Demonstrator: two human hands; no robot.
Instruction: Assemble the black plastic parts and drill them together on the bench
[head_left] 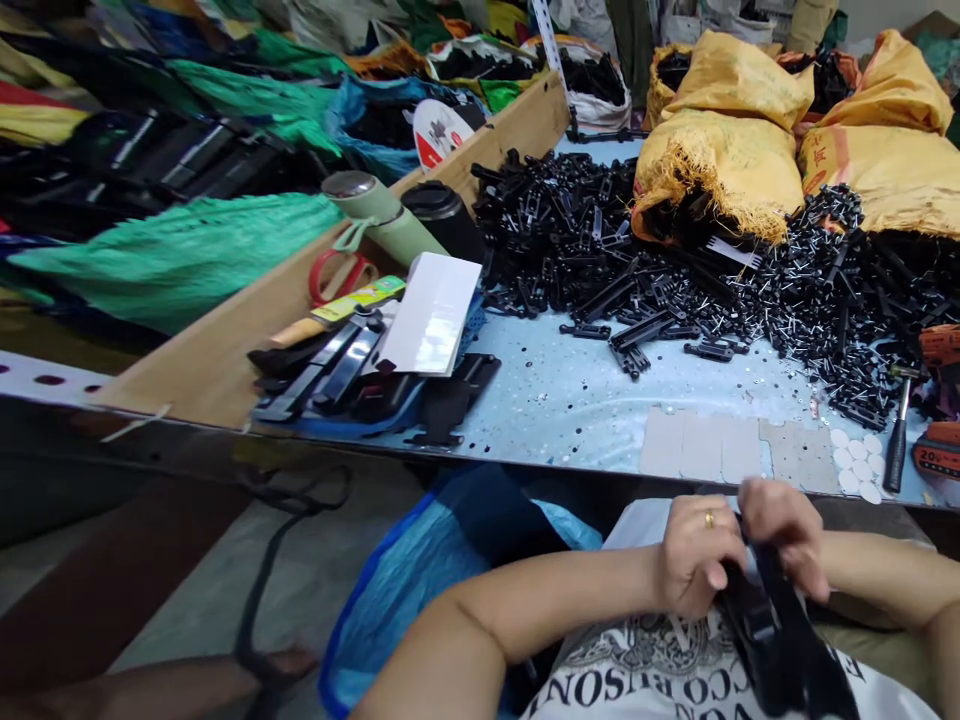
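Observation:
Low in the frame, close to my body, both hands meet on a long black plastic part [780, 630]. My left hand [694, 565], with a ring on one finger, is closed round its upper end. My right hand [784, 530] is closed on the same part from the other side, its fingers curled and slightly blurred. The part runs down and to the right across my printed white shirt [652, 670]. Both hands sit just below the front edge of the light blue table [570, 400].
A big heap of small black plastic parts [675, 260] covers the back of the table, with yellow sacks [720, 150] behind. Scissors [337, 275], a green flask [382, 215], a white card [431, 315] and black pieces lie left. A hammer [898, 440] lies right. A blue bag [435, 570] sits below.

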